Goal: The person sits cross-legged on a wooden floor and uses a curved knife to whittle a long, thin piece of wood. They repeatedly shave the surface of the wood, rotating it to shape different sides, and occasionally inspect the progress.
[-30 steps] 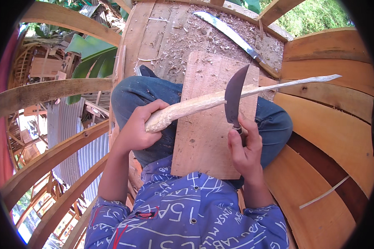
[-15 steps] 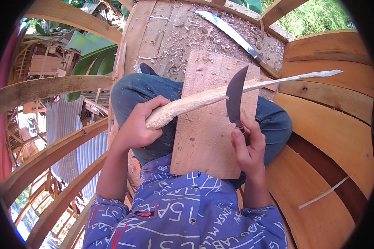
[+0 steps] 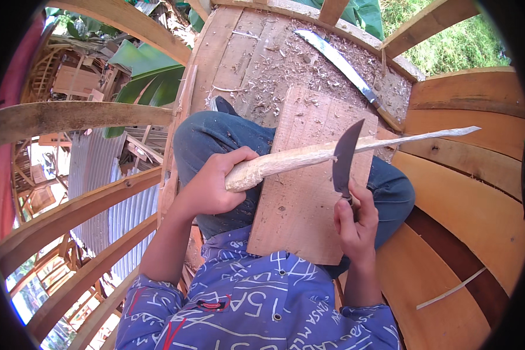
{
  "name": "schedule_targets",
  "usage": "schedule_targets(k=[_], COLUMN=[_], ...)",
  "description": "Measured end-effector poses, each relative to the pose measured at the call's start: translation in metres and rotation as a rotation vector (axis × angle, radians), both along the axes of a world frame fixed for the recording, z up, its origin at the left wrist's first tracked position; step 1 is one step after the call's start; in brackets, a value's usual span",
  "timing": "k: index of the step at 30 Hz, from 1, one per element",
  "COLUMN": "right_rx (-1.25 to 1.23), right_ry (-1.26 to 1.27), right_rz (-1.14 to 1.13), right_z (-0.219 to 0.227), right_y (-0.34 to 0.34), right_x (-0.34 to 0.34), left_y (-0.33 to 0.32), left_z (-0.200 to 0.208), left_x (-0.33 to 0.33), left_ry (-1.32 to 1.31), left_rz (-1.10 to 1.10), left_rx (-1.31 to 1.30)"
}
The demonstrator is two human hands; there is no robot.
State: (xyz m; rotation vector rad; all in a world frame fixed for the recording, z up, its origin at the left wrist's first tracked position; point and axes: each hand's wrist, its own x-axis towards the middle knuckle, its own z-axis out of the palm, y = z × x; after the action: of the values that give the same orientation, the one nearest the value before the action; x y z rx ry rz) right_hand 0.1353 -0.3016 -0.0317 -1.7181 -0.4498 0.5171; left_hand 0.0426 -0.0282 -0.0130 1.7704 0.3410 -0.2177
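My left hand (image 3: 216,182) is closed around the thick end of a pale, bark-stripped wooden stick (image 3: 294,159), which tapers to a thin, flattened tip at the right. In my right hand (image 3: 357,226) is a knife (image 3: 345,160) with a dark, curved blade pointing up and away from me. The blade crosses the stick near its middle and appears to touch it; the handle is mostly hidden by my fingers. Below the stick, a flat wooden board (image 3: 300,219) rests across my lap, between my bent knees.
A long machete (image 3: 341,65) lies beyond the board on a plank floor (image 3: 230,55) strewn with wood shavings. Wooden slats (image 3: 79,123) rail the left side, and broad planks (image 3: 458,169) close in the right. A thin wood strip (image 3: 451,289) lies at lower right.
The whole view has shifted, so most things now appear slightly lower and further right. Both hands keep their holds, and the blade stays at about the same spot on the stick.
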Motion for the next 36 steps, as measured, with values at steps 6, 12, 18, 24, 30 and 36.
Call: schedule_targets(k=[6,12,18,24,30,36], right_rx=[-0.063,-0.010,0.159,0.104,-0.086,-0.090], right_ry=[-0.066,0.002,-0.029,0.043,-0.100,0.051], right_rz=[-0.012,-0.063,-0.186,-0.089,0.073,-0.023], right_z=[-0.001,0.008,0.018,0.021,0.011,0.013], right_y=[0.003,0.002,0.017,0.010,0.003,-0.001], right_x=[-0.005,0.002,0.005,0.007,0.002,0.003], left_y=[-0.002,0.000,0.000,-0.001,0.002,0.001], left_z=[-0.004,-0.005,-0.003,-0.007,-0.003,-0.007], left_x=[-0.001,-0.002,0.001,0.001,0.000,-0.002], left_ry=[-0.009,0.027,0.034,-0.003,0.005,-0.002], left_rz=[-0.004,0.000,-0.007,0.011,0.006,0.000], left_rx=[-0.005,-0.004,0.024,0.004,0.003,-0.003])
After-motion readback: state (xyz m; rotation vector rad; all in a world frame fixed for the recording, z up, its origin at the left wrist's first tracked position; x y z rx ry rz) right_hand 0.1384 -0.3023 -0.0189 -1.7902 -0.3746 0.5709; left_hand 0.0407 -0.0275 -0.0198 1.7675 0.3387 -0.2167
